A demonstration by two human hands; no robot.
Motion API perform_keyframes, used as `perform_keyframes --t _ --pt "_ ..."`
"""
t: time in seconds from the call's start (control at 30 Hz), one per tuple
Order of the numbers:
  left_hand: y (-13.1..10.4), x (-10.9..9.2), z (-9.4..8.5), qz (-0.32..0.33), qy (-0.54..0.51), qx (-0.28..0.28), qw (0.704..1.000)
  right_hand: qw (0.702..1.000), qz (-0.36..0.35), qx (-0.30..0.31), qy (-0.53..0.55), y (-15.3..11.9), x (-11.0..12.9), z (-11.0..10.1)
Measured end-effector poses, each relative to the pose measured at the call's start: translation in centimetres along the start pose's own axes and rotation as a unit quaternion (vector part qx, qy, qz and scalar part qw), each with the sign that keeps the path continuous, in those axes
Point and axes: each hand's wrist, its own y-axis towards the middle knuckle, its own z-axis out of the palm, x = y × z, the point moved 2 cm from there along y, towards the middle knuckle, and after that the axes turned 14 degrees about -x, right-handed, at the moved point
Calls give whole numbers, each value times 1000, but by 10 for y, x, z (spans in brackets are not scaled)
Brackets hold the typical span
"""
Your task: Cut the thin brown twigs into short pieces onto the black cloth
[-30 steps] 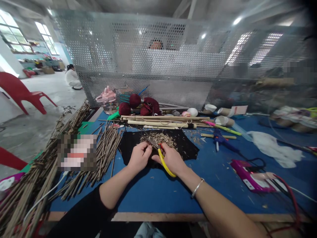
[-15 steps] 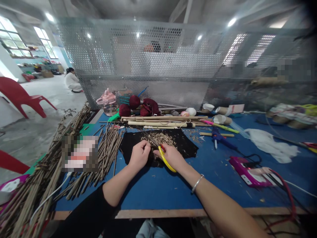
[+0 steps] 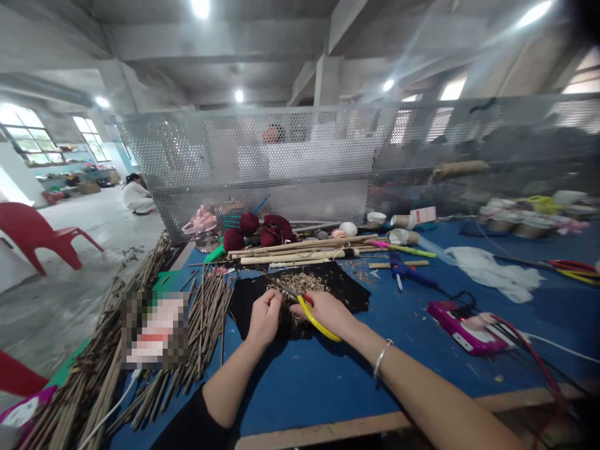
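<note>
The right hand (image 3: 330, 311) is closed around the scissors (image 3: 310, 317), which have yellow and red handles. The blades point up and to the left, over a black cloth (image 3: 356, 294). The left hand (image 3: 265, 317) is just beside the blades. Its thumb and fingers are curled in close, but I cannot tell if they hold anything.

A small heap of light brown cut bits (image 3: 307, 282) lies on the cloth, just past the hands. The cloth lies on a blue table (image 3: 356, 375). A shiny bracelet (image 3: 382, 360) is around the right wrist.

To the left of the cloth is a pile of thin brown sticks (image 3: 206, 328). Behind the cloth are some long pale sticks (image 3: 300, 255), and past them sit dark red balls (image 3: 248, 223). To the right is a blue glue gun (image 3: 407, 272), with a purple box (image 3: 469, 328) nearer the front. A white plastic bag (image 3: 497, 269) lies farther right. A gray wall with many holes (image 3: 323, 194) stands at the back.
</note>
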Motion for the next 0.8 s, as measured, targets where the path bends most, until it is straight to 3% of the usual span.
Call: perform_keyframes --t 0.2,0.4,0.57,0.8 --pt "-2 -4 2 -48 -91 2 995 999 25 -31 18 -9 0 1" --pt "-5 -12 2 -61 -106 -32 992 998 37 -58 13 -16 -4 13" --pt "-6 -15 0 -79 -75 -75 991 997 40 -72 -5 -18 0 17" --pt "-6 -4 1 -49 -38 -58 996 991 43 -111 -57 -27 8 15"
